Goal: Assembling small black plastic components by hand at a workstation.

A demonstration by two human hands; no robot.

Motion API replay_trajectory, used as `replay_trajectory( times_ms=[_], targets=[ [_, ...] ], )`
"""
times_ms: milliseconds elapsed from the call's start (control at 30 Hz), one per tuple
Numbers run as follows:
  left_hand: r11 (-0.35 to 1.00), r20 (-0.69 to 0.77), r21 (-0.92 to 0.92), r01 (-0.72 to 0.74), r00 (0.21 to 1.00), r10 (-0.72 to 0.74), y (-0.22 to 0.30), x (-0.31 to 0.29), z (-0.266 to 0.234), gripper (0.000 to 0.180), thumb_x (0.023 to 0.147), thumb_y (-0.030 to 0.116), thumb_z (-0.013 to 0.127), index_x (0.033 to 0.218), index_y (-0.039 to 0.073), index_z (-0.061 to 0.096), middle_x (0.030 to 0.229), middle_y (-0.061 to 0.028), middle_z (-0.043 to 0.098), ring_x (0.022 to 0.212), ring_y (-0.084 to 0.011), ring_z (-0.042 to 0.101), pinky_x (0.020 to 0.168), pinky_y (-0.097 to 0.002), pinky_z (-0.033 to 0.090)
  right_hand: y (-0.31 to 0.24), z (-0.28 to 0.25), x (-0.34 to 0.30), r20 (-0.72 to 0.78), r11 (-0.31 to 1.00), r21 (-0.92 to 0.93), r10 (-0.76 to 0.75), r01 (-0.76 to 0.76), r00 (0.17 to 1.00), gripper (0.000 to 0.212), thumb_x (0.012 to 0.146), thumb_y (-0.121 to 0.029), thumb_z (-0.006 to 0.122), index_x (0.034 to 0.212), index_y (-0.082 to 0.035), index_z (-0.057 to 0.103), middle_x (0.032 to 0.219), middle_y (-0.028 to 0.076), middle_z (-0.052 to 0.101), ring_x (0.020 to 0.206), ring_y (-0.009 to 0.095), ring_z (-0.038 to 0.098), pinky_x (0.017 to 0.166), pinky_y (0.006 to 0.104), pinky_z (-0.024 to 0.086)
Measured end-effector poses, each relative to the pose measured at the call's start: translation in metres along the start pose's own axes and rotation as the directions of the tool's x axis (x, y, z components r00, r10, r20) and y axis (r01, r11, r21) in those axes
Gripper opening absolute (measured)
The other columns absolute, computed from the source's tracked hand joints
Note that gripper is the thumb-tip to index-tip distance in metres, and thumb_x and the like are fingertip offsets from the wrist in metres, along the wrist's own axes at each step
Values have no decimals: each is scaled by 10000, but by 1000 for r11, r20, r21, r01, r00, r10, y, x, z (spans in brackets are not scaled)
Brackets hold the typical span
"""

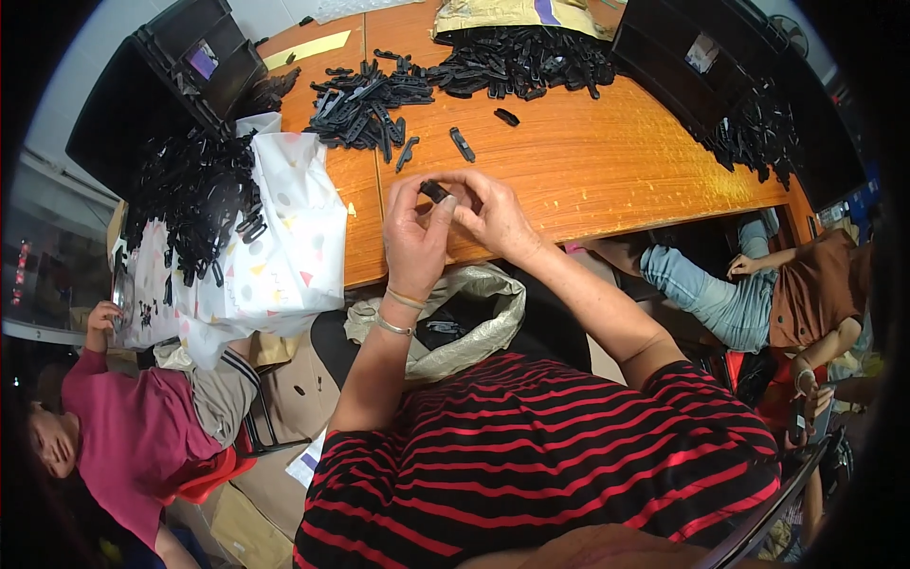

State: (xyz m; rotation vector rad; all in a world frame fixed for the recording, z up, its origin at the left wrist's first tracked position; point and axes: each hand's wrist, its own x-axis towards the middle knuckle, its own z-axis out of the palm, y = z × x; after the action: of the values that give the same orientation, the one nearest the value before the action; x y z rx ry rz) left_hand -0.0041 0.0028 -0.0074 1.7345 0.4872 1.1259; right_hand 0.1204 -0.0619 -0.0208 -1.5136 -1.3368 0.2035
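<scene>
Our striped shirt (531, 446) lies nearest; beyond it, our left hand (415, 232) and right hand (495, 213) both clamp a small black piece (435, 192) between their fingertips, its long axis slanting down rightward.

The clip (434, 191) I pinch looks smooth plastic; the tabletop (578, 142), glossy worn wood; my sack (509, 308), crinkled woven plastic.

Held piece (434, 192): black. Heaped pieces (360, 109): black to dark grey. Surface (569, 152): orange-brown, yellowish patches. Shirt (531, 446): black, red stripes. Sheet (308, 213): white, grey dots, pink triangles.
</scene>
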Motion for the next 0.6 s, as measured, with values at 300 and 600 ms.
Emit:
replay_trajectory(
  times_ms=[300, 600],
  targets=[
    [946, 79, -89, 310, 949, -304, -56, 22, -40, 186, 909, 140, 611, 1029, -1, 626, 891, -17, 620, 772, -99, 569, 681, -242, 476, -2, -2, -45, 218, 986, -166, 68, -32, 974, 299, 743, -217, 779, 817, -25, 562, 650, 101, 511, 586, 247, 530, 531, 344, 431],
    [663, 128, 734, -149, 988, 81, -103, 74, -26, 302, 766, 82, 707, 1047, 44, 603, 955, -133, 607, 876, -314, 586, 754, -396, 479, -11, -6, -73, 615, 948, -247, -6, 199, 788, 337, 701, -302, 756, 872, -44, 625, 828, 149, 624, 765, 352, 626, 640, 438, 501]
  ],
)
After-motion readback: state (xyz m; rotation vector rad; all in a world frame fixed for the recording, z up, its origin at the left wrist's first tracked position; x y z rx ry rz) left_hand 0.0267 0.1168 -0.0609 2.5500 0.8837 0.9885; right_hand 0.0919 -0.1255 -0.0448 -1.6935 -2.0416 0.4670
